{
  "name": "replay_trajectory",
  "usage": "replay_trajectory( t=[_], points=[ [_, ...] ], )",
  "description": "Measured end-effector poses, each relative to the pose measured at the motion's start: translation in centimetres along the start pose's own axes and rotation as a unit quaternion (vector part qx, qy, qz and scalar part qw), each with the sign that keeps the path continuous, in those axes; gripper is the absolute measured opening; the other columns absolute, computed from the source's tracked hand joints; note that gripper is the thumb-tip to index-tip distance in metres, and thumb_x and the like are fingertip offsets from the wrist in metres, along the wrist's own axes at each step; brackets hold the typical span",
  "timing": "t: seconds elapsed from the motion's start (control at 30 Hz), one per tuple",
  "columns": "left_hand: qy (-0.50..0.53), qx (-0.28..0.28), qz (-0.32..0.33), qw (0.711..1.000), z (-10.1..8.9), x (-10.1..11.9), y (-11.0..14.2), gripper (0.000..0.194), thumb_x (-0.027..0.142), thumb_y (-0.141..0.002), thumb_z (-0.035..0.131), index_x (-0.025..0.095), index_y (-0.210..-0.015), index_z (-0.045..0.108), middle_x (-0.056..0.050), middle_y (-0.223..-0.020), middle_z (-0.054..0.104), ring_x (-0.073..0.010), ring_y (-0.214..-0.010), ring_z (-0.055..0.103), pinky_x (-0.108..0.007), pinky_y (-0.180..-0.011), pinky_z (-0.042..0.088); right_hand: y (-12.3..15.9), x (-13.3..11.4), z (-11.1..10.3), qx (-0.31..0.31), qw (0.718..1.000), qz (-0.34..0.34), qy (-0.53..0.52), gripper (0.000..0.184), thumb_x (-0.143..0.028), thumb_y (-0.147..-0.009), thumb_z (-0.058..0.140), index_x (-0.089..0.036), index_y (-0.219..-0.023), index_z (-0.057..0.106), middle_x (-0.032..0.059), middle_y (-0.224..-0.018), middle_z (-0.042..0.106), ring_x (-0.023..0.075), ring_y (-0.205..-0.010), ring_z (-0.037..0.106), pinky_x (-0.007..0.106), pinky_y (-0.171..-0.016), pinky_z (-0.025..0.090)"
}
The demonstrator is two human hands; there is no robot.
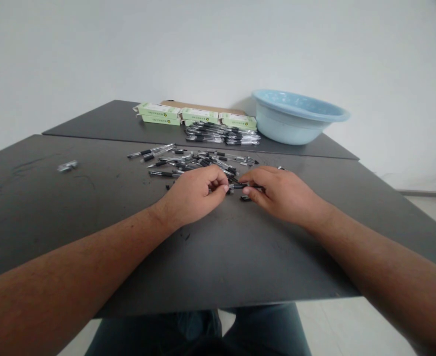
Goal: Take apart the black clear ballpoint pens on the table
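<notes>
A black pen (237,186) lies level between my two hands, just above the dark table. My right hand (283,193) grips its right part between thumb and fingers. At the pen's left end, my left hand (197,193) is closed in a pinch of thumb and index finger. Whatever sits between those fingertips is too small and hidden to make out. Behind both hands spreads a loose heap of clear and black pens (203,160), pointing in several directions. A small black pen cap (245,198) rests by my right thumb.
Neatly piled pens (221,133) lie farther back, before green and white boxes (160,112). At the back right stands a light blue basin (295,121). Small clear pieces (67,166) lie on the left of the grey table (218,267). A white wall rises behind.
</notes>
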State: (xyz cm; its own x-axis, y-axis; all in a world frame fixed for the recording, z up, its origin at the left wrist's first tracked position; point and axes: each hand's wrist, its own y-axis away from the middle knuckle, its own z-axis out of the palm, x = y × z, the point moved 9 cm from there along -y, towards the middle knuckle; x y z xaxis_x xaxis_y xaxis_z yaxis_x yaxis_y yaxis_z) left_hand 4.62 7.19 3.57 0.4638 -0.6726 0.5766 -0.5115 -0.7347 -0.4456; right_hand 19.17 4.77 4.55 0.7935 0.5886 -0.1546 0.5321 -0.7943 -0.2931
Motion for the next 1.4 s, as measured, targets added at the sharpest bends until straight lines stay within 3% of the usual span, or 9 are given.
replay_trajectory(
  t=[0.63, 0.77, 0.93, 1.13, 1.3, 1.4],
  points=[
    [-0.018, 0.000, -0.008, 1.000, 0.12, -0.40, -0.04, 0.006, 0.020, -0.087, 0.061, 0.020, -0.086, 0.067, 0.002, -0.076, 0.069, -0.0139, -0.068, 0.063, -0.026, -0.066, 0.046, 0.09, 0.38, -0.77, 0.050, 0.999, -0.002, 0.012, 0.010, -0.022, -0.086, 0.066, -0.022, -0.096, 0.064, 0.0036, -0.090, 0.071, 0.0197, -0.078, 0.065, 0.030, -0.072, 0.046],
    [-0.022, 0.000, -0.001, 1.000, 0.12, -0.42, -0.05, 0.005, 0.019, -0.085, 0.061, 0.020, -0.086, 0.066, 0.002, -0.077, 0.070, -0.0142, -0.070, 0.064, -0.026, -0.067, 0.046, 0.05, 0.05, -0.76, 0.034, 0.999, -0.013, 0.016, 0.008, -0.023, -0.090, 0.063, -0.021, -0.098, 0.065, 0.0050, -0.091, 0.071, 0.0210, -0.081, 0.066, 0.031, -0.073, 0.046],
    [-0.024, 0.004, 0.001, 1.000, -0.05, -0.39, -0.13, 0.005, 0.020, -0.086, 0.061, 0.020, -0.085, 0.065, 0.003, -0.074, 0.068, -0.0133, -0.067, 0.062, -0.025, -0.065, 0.044, -0.03, -0.13, -0.35, 0.008, 0.999, -0.022, 0.027, 0.018, -0.025, -0.101, 0.051, -0.020, -0.104, 0.068, 0.0080, -0.098, 0.073, 0.0240, -0.093, 0.067, 0.033, -0.081, 0.047],
    [-0.028, 0.002, 0.002, 1.000, -0.06, -0.23, -0.10, 0.005, 0.019, -0.087, 0.060, 0.020, -0.086, 0.065, 0.003, -0.076, 0.068, -0.0136, -0.069, 0.063, -0.026, -0.066, 0.044, 0.08, 0.17, -0.67, 0.031, 0.999, -0.020, 0.010, 0.014, -0.026, -0.094, 0.062, -0.020, -0.106, 0.065, 0.0067, -0.099, 0.072, 0.0219, -0.088, 0.066, 0.031, -0.078, 0.047],
    [-0.029, 0.005, 0.006, 1.000, -0.12, -0.24, -0.12, 0.006, 0.020, -0.089, 0.060, 0.019, -0.085, 0.065, 0.003, -0.076, 0.068, -0.0133, -0.069, 0.062, -0.025, -0.066, 0.044, -0.01, 0.06, -0.29, 0.008, 1.000, -0.024, 0.009, 0.015, -0.024, -0.099, 0.053, -0.019, -0.100, 0.067, 0.0068, -0.093, 0.072, 0.0220, -0.088, 0.066, 0.032, -0.079, 0.046],
    [-0.027, 0.004, 0.013, 1.000, -0.07, -0.20, -0.17, 0.005, 0.019, -0.088, 0.061, 0.019, -0.085, 0.065, 0.003, -0.075, 0.068, -0.0126, -0.068, 0.062, -0.025, -0.065, 0.043, -0.01, 0.19, -0.36, 0.015, 1.000, -0.022, 0.001, 0.012, -0.025, -0.097, 0.057, -0.019, -0.102, 0.066, 0.0061, -0.095, 0.072, 0.0215, -0.088, 0.066, 0.031, -0.079, 0.046]
  ],
)
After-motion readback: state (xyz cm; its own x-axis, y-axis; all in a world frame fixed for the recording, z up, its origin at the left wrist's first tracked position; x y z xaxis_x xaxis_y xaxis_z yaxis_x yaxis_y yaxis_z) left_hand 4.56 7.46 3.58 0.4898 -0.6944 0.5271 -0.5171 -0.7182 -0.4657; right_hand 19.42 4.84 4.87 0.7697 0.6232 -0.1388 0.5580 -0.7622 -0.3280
